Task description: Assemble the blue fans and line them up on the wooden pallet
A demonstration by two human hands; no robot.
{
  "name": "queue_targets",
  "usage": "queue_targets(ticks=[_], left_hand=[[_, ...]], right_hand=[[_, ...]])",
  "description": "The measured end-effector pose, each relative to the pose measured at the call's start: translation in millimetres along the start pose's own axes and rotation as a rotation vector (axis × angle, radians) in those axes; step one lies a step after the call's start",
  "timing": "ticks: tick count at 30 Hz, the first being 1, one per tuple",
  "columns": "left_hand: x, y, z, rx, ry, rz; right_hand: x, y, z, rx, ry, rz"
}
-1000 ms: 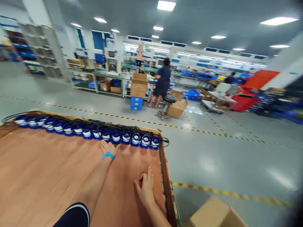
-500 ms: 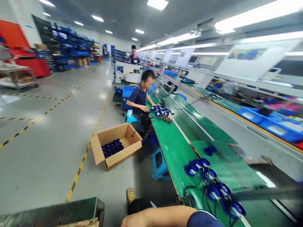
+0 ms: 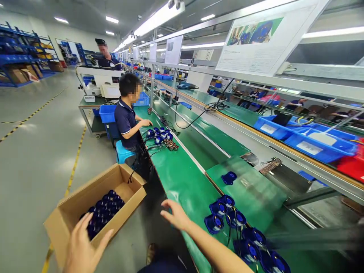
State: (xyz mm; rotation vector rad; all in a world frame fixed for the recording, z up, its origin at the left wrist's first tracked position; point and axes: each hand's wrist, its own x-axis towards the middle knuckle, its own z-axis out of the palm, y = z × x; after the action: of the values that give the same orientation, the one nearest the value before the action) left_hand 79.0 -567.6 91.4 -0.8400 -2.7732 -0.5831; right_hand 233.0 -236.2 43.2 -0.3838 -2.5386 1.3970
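My left hand (image 3: 82, 250) hangs open in the air at the bottom left, just in front of a cardboard box (image 3: 74, 212) on the floor that holds several dark blue round parts (image 3: 104, 212). My right hand (image 3: 176, 215) is open with fingers spread, above the near edge of the green workbench (image 3: 182, 178). Neither hand holds anything. Several blue round parts with black cables (image 3: 236, 227) lie on the bench to the right of my right hand.
A seated person (image 3: 129, 117) works at the same bench further along, on a blue stool (image 3: 123, 154), with blue parts (image 3: 159, 134) before them. Another person (image 3: 104, 55) stands behind. Blue bins (image 3: 307, 142) line the rack at right. Yellow floor tape (image 3: 75, 163) runs left.
My view swung from a wooden board with a row of blue parts, across the floor, to the green bench. Both hands left the board and now hover open near the box and bench.
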Motion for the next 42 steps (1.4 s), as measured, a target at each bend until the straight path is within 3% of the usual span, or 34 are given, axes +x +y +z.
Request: queue_targets(ticks=[2, 4, 7, 10, 13, 16, 18, 22, 25, 29, 36, 39, 42], left_hand=[[60.1, 33.6, 38.0, -0.037, 0.069, 0.047], [128.1, 65.3, 83.3, -0.034, -0.011, 0.112], [227.7, 97.9, 153.1, 0.004, -0.176, 0.150], [314.7, 114.8, 213.9, 0.046, -0.304, 0.116], [387.5, 124.2, 265.3, 0.075, -0.374, 0.093], [441.5, 124.7, 309.3, 0.095, -0.373, 0.130], [464.3, 119.2, 331.7, 0.104, -0.370, 0.172], [481.8, 104.9, 348.6, 0.096, -0.309, 0.264], [482.6, 100.4, 343.2, 0.116, -0.299, 0.343], [481.1, 98.0, 338.6, 0.135, -0.325, 0.349], [463.2, 91.1, 336.8, 0.041, -0.328, 0.311], [435.5, 90.4, 331.7, -0.048, -0.322, 0.301], [392.1, 90.1, 328.7, -0.235, -0.393, 0.221]], right_hand=[[60.0, 21.3, -52.1, -0.214, 0.111, 0.006], [117.1, 39.8, -93.3, -0.386, 0.174, 0.065], [194.3, 62.5, -128.2, -0.524, 0.259, 0.206], [266.3, 81.5, -136.9, -0.589, 0.350, 0.368], [341.7, 100.3, -132.6, -0.611, 0.403, 0.503], [418.4, 122.8, -123.4, -0.631, 0.434, 0.576], [462.2, 140.2, -115.6, -0.657, 0.429, 0.588], [511.0, 172.8, -98.0, -0.673, 0.369, 0.597], [516.4, 186.2, -89.0, -0.696, 0.403, 0.587], [509.0, 187.8, -86.7, -0.733, 0.426, 0.554], [465.5, 178.5, -83.2, -0.742, 0.433, 0.578], [432.9, 174.3, -77.0, -0.729, 0.454, 0.602], [398.0, 170.3, -71.7, -0.725, 0.460, 0.618]])
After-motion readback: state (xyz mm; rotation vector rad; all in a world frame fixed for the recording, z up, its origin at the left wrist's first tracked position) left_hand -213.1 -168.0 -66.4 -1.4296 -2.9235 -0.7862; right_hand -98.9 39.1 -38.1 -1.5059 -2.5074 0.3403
